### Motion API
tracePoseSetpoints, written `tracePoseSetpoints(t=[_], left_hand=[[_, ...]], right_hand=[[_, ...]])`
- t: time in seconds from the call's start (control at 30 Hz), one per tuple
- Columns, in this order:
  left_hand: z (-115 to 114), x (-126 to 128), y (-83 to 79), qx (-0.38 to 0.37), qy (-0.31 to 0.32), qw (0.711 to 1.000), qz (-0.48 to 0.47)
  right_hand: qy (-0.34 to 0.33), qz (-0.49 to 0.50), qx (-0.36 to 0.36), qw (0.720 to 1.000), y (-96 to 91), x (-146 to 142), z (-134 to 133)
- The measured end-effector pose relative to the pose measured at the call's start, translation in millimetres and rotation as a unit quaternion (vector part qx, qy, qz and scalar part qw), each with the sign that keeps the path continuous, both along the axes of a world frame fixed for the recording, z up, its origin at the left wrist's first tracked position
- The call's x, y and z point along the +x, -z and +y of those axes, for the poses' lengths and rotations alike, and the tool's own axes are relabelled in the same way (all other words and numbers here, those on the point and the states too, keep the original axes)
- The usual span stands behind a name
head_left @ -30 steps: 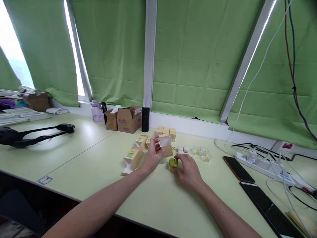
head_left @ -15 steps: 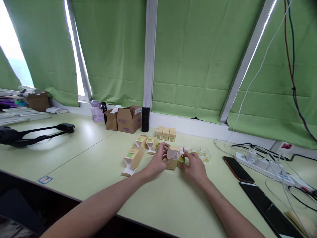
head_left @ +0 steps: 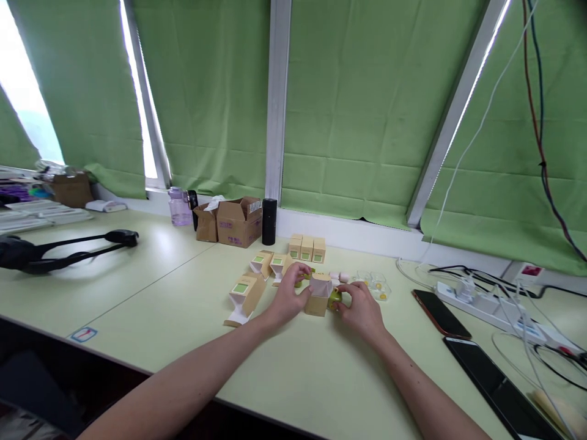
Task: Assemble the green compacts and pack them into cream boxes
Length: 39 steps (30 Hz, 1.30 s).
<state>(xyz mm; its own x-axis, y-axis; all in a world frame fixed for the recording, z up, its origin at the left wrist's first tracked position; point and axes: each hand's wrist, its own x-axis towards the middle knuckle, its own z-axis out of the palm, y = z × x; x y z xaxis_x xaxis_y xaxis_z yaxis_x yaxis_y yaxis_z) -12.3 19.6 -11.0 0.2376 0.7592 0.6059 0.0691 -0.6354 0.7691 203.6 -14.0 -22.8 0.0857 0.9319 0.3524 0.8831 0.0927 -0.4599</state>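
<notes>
Both hands meet at the middle of the desk (head_left: 298,373). The left hand (head_left: 287,299) curls around the small tan carton (head_left: 318,299), gripping its left side and holding it upright with its pale top flap raised. The right hand (head_left: 362,308) pinches a green round piece (head_left: 334,297) that touches the carton's right side, at 3 o'clock from it. How firm that pinch is cannot be told, since the fingers hide most of the piece.

The carton looks light and thin-walled, so a hard squeeze from the left hand could crease it, and a sideways push from the right could tip it. The green piece looks smooth and rounded; if it slips, it could roll towards the clear shells with yellow pieces (head_left: 376,284) at 2 o'clock or knock the pink pieces (head_left: 340,277) just behind.

An open carton (head_left: 245,293) lies at 9 o'clock, two more open ones (head_left: 270,264) at 10 o'clock, and a row of three closed cartons (head_left: 306,247) at 12 o'clock, all close enough for a wrist to nudge. Two phones (head_left: 440,313) and a power strip (head_left: 477,299) lie well apart at 3 o'clock.
</notes>
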Motion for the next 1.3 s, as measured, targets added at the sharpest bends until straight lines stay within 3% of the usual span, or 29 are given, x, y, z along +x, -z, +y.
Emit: tracePoseSetpoints(t=[0.3, 0.57, 0.8, 1.0, 1.17, 1.3], left_hand=[[4.7, 6.4, 4.3, -0.036, -0.039, 0.999, 0.012], [9.9, 2.8, 2.5, -0.136, 0.054, 0.988, -0.051], [19.7, 1.9, 7.5, -0.220, 0.060, 0.972, -0.057], [20.7, 2.1, 8.5, -0.238, 0.059, 0.966, -0.078], [19.6, 2.1, 6.9, -0.257, 0.068, 0.960, -0.083], [17.7, 2.3, 6.8, -0.252, 0.087, 0.961, -0.079]], right_hand=[[0.000, -0.008, 0.003, 1.000, 0.7, 0.4, -0.1], [-0.013, -0.021, 0.005, 1.000, 1.3, 0.4, -0.4], [-0.030, -0.018, 0.004, 0.999, 1.9, -1.1, -0.9], [-0.045, 0.003, 0.006, 0.999, 1.6, -0.7, 0.1], [-0.036, 0.092, 0.087, 0.991, -4.0, 5.4, 1.5], [-0.047, 0.219, 0.207, 0.952, -12.2, 7.6, -0.8]])
